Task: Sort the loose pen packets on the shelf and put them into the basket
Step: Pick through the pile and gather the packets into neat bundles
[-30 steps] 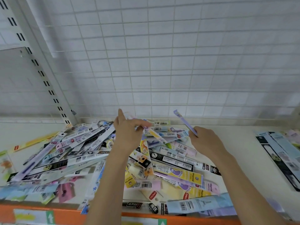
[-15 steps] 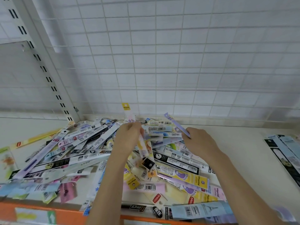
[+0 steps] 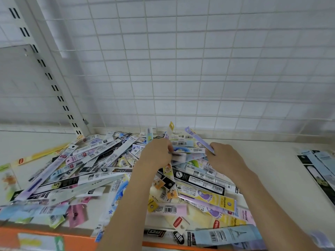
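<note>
I see both of the person's hands reaching out over a heap of pen packets (image 3: 101,171) spread across the white shelf (image 3: 272,178). The left hand (image 3: 155,154) has its fingers curled around a packet with a yellow tab (image 3: 170,130); that packet rises upright from between its fingertips, the yellow header pointing toward the wire grid panel (image 3: 199,69) behind. A blurred pale packet (image 3: 178,156) lies just to the right of this hand's fingers, touching them, though I cannot tell whether it is gripped too. The right hand (image 3: 223,158) pinches a lilac packet (image 3: 198,139), which slants up and to the left from its fingertips, ending near the yellow tab but apart from it. Most of the heap lies beneath and to the left of the left hand; a black packet (image 3: 197,180) and a yellow packet with purple footprints (image 3: 206,196) lie between the two forearms, below the hands. Well to the right of the right hand, a separate group of blue and black packets (image 3: 319,165) lies flat. An orange shelf edge (image 3: 78,240) runs below the wrists. I see no basket from here.
</note>
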